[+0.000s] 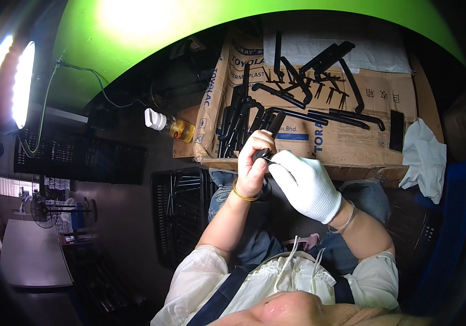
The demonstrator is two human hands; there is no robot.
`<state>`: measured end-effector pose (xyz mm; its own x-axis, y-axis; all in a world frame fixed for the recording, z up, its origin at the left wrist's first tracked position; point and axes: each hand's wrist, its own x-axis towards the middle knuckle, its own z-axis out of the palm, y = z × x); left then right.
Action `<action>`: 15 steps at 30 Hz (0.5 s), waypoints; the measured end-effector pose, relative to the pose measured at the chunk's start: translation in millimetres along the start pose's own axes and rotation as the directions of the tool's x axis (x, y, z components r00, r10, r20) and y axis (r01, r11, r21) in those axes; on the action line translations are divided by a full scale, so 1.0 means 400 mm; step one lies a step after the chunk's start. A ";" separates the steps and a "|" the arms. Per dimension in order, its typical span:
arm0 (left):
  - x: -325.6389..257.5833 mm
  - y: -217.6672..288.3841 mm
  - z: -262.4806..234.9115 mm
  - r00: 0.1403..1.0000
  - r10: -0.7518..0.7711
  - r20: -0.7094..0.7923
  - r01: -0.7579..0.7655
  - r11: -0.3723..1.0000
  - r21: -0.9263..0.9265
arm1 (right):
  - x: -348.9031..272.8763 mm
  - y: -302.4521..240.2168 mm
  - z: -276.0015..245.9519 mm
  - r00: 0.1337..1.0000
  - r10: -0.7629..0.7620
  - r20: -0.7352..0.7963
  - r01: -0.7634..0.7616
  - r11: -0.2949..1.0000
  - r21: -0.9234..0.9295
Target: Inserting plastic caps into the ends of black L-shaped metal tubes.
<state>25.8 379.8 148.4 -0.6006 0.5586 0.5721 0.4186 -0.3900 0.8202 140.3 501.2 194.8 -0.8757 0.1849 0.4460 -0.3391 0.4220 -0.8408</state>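
Note:
Bare, with a yellow bracelet at its wrist, my left hand (252, 169) is closed round a black plastic part (277, 123) above the near edge of the table. The part's long end sticks out beyond the fingers. My right hand (308, 183), in a white knit glove, meets it at the part's near end with its fingertips pinched together. Something thin and shiny shows at those fingertips, too small to name. Just beyond the hands lie several long black plastic bars (238, 122), heaped on cardboard (292, 145).
More bent black parts (328, 60) and small branching pieces (330, 87) lie farther back. A dark phone (397, 130) and white cloth (426, 163) are at the right. Left are a bottle of yellow liquid (181, 130) and, lower, a black crate (181, 217) holding black parts.

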 end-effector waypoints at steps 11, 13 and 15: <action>0.006 -0.004 -0.010 0.994 0.107 0.027 -0.109 0.986 0.123 | 0.000 0.002 -0.011 0.999 0.024 0.026 -0.024 0.999 -0.021; 0.006 -0.001 -0.012 0.994 0.101 0.030 -0.104 0.986 0.131 | 0.000 0.003 -0.010 0.999 0.027 0.032 -0.026 0.999 -0.018; 0.006 -0.001 -0.015 0.995 0.096 0.032 -0.099 0.985 0.138 | 0.000 0.005 -0.009 0.999 0.029 0.027 -0.029 1.000 -0.010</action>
<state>20.0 376.8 149.4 -0.5353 0.5422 0.6477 0.5660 -0.3389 0.7515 140.7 505.3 194.4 -0.8941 0.1733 0.4129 -0.3101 0.4257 -0.8501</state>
